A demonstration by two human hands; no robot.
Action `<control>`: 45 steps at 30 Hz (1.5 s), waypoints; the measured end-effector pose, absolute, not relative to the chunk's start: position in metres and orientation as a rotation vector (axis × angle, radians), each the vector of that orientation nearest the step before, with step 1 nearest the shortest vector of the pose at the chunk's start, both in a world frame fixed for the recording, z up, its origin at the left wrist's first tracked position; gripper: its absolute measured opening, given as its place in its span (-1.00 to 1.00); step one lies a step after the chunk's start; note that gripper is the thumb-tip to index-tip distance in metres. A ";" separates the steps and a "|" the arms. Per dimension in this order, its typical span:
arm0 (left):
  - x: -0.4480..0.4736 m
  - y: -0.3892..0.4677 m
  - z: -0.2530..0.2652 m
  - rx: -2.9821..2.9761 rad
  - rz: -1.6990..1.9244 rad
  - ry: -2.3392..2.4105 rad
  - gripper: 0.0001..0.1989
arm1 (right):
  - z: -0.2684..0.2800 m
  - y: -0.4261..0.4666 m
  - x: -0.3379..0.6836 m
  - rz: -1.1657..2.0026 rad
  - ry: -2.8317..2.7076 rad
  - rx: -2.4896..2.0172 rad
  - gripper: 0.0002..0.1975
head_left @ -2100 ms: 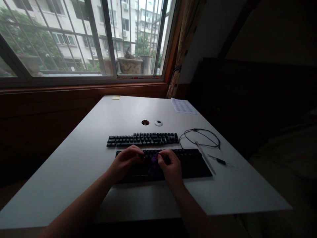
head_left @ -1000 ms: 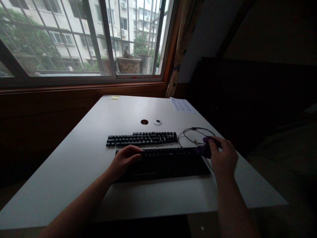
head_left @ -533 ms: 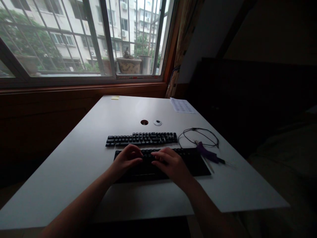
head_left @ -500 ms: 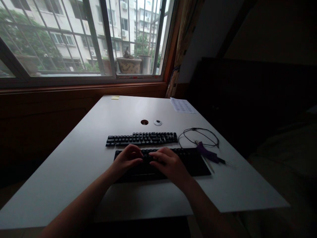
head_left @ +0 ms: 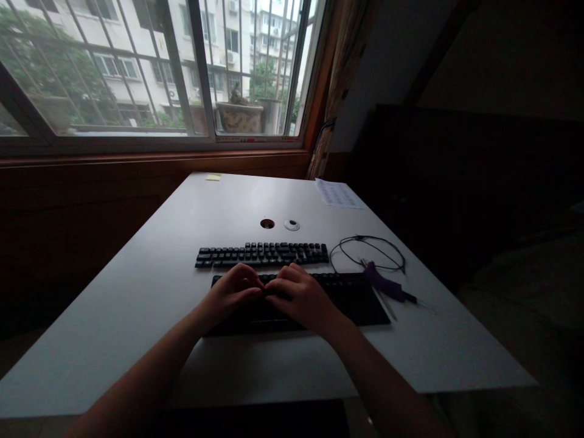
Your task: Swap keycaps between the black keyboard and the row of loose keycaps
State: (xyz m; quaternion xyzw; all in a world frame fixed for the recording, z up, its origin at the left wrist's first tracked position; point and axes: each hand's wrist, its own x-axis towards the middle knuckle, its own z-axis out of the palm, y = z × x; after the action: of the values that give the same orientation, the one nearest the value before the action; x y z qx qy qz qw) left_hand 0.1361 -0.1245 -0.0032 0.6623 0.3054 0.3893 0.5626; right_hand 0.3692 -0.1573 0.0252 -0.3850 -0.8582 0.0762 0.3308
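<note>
A black keyboard (head_left: 362,304) lies flat near the front of the white table, its middle hidden by my hands. My left hand (head_left: 230,293) is over its left half, with thumb and fingers curled together in a pinch. Close against those fingertips, my right hand (head_left: 301,299) is also curled closed above the middle of the keyboard. Anything between the fingertips is hidden or too small to make out. Just behind the keyboard, loose black keycaps (head_left: 285,250) are laid out in rows on the table.
Right of the keyboard lie a purple-handled tool (head_left: 384,285) with thin wires at its end, a slim stick (head_left: 389,307) and a looped black cable (head_left: 374,240). Farther back are a cable hole (head_left: 267,224), its round cover (head_left: 292,225), a printed sheet (head_left: 340,194) and a yellow note (head_left: 213,177).
My right hand has moved slightly left, closing the gap to my left hand, and its fingers have drawn together. The left hand stays almost in place.
</note>
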 end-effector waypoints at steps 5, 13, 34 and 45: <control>0.124 -0.115 -0.001 1.940 1.068 1.008 -0.86 | 0.005 -0.148 0.371 0.220 -2.166 -1.245 -0.83; 0.117 -0.108 -0.008 2.598 0.982 0.914 -0.96 | -0.016 -0.153 0.365 0.252 -2.148 -1.309 -0.85; 0.116 -0.111 -0.011 2.730 0.762 0.798 -0.80 | -0.015 -0.163 0.372 0.036 -2.247 -1.165 -0.72; 0.114 -0.110 -0.012 2.686 0.762 0.898 -0.64 | -0.017 -0.174 0.378 0.039 -2.333 -1.110 -0.63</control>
State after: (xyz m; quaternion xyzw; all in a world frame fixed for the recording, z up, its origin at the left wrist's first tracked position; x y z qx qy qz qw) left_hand 0.1144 -0.1103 -0.0116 0.9108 0.3047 0.2584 0.1041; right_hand 0.3781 -0.1737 -0.0174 -0.4129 -0.8681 0.0146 0.2752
